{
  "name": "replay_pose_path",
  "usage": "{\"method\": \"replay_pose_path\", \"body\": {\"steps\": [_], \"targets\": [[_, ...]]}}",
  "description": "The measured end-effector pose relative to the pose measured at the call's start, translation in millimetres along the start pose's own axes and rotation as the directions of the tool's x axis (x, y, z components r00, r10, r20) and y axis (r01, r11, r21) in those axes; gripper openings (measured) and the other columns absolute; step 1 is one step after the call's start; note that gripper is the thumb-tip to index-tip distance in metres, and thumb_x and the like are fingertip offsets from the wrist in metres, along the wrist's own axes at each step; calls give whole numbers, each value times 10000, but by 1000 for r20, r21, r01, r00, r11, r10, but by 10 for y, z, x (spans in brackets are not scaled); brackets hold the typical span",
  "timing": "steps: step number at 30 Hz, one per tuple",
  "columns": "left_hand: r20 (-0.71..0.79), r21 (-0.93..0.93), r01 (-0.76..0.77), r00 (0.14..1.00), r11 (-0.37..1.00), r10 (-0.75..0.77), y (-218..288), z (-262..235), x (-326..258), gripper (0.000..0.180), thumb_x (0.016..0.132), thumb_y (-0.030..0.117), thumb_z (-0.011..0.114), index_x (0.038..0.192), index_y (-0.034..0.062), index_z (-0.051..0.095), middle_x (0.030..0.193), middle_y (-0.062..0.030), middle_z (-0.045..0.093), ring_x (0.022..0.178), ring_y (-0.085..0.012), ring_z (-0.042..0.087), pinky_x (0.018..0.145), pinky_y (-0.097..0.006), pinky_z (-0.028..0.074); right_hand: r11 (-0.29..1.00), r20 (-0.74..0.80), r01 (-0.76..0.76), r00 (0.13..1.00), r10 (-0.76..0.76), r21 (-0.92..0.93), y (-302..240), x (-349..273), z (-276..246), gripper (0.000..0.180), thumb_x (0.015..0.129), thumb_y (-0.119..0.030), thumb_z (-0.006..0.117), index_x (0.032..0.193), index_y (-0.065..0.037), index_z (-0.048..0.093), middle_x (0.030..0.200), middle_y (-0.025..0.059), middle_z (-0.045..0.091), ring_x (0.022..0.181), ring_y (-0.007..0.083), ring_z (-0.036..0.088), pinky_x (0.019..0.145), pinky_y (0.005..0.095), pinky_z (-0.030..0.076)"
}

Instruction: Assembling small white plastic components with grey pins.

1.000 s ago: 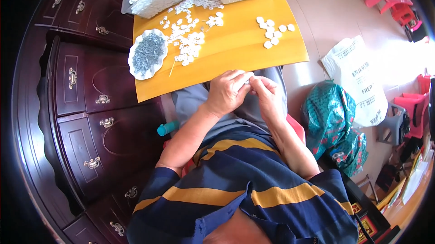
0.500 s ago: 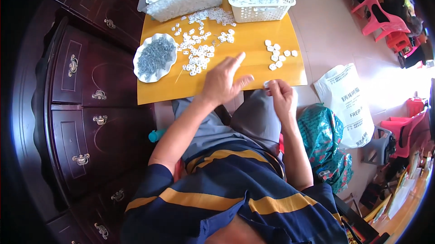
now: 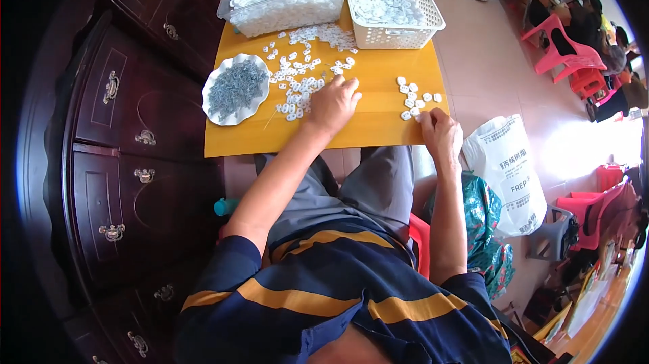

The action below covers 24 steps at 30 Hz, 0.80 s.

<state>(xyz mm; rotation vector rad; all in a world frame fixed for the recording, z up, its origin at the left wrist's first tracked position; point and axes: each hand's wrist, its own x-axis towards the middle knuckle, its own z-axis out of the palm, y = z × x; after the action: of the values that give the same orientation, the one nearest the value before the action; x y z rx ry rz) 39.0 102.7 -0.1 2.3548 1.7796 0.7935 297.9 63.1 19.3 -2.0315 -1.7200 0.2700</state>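
Observation:
My right hand (image 3: 443, 135) is at the table's right front, fingers pinched at a small white plastic piece (image 3: 417, 117) beside a loose group of similar white pieces (image 3: 411, 95). My left hand (image 3: 334, 105) rests low over the middle of the table with its fingers curled. Its fingertips are close to the right side of scattered white two-holed pieces (image 3: 295, 99); whatever they grip is hidden. Left of these stands a scalloped white dish (image 3: 232, 120) heaped with small translucent grey parts (image 3: 235, 89).
At the table's back are a clear bin (image 3: 287, 16) and a white perforated basket (image 3: 392, 38), both full of white pieces. Dark wooden cabinets (image 3: 162, 181) flank the left. A white sack (image 3: 510, 171) and green bag (image 3: 480, 212) lie right; people sit farther off.
My right hand has moved right and forward from the table edge to the right-hand group, with the white piece. My left hand has gone from spread fingers to curled ones near the scattered pieces.

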Motion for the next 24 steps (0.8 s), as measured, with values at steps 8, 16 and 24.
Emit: {"method": "replay_pose_path", "body": {"steps": [8, 16, 24], "targets": [[-135, -58, -106, 986, 993, 97, -55, -7, -134, 97, 928, 207, 722, 926, 125, 671, 902, -83, 645, 781, -315, 688, 657, -435, 564, 931, -244, 122, 969, -36, 345, -154, -255, 57, 153, 951, -210, 701, 967, -58, 694, 762, 140, 721, 695, 300, 719, 669, 404, 552], [-152, -577, -117, 988, 808, 35, 132, -151, -264, 83, 901, 99, 704, 892, 19, 727, 805, -151, 711, 744, -321, 715, 648, -398, 561, 723, -78, 145, 989, -126, 676, -633, -548, 193, 147, 959, -102, 716, 1064, -5, 682, 858, 91, 725, 742, 142, 689, 702, 277, 550], [135, -830, 218, 972, 513, -194, 210, -214, -533, 130, 955, 117, 723, 939, -11, 738, 763, -74, 733, 665, -111, 665, 615, -279, 519, 608, -19, 153, 975, -220, 779, -804, -586, 422, 151, 943, -68, 729, 1070, -7, 673, 853, 81, 742, 724, 120, 696, 670, 271, 552]]}}
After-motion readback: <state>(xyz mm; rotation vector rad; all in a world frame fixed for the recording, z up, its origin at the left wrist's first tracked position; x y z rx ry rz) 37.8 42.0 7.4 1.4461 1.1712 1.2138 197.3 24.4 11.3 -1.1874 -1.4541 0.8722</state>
